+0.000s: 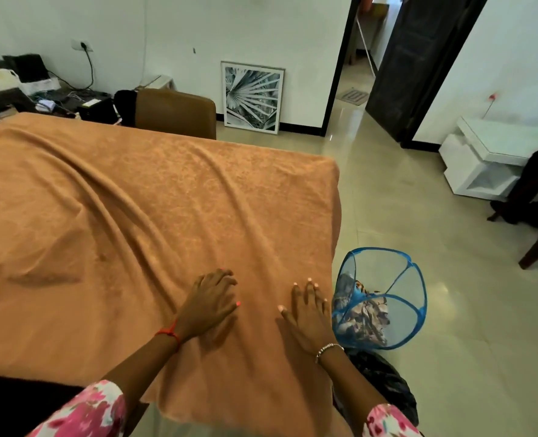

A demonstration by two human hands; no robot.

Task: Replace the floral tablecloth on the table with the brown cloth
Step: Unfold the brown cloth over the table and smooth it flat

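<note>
Brown plush cloth [166, 200] covers counter, creases running 11 to 5 o'clock. Left grip [212, 302] and right grip [308, 313] press flat at 6 o'clock, holding nothing. Floral tablecloth [360, 313], probably, sits in blue mesh hamper [384, 257] at 4 o'clock. Risk: hard smoothing drags cloth off near edge

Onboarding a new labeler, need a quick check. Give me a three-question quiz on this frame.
1. True or false: the brown cloth lies folded in a pile.
2. The blue hamper stands: A on the cloth, B on the floor, C in a hand.
3. What do the left hand and right hand both touch?
Key: 1 false; 2 B; 3 the brown cloth.
</note>
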